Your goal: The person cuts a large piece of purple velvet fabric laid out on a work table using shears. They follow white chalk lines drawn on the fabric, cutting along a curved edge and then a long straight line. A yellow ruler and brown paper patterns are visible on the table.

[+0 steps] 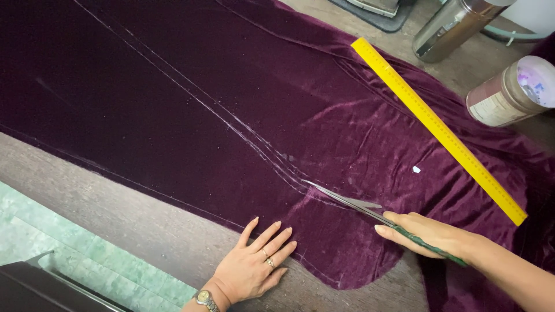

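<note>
Across table (115,214), one purple velvet cloth (231,104) spread flat, chalk lines running diagonally over it. One yellow ruler (439,130) lies slanted on cloth's right part. Two canisters near top right edge: steel one (448,26), brown one (509,92). My right hand (428,234) closed round green handles of one pair of scissors (358,207), blades slightly parted, tips at chalk line. My left hand (254,266) open, fingers spread, pressing flat on cloth's near edge.

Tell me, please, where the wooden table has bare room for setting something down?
A bare strip of brown wooden table runs between the purple velvet fabric and the near edge, beside the left hand. The far right corner is crowded: steel flask, lidded jar, yellow ruler.
</note>
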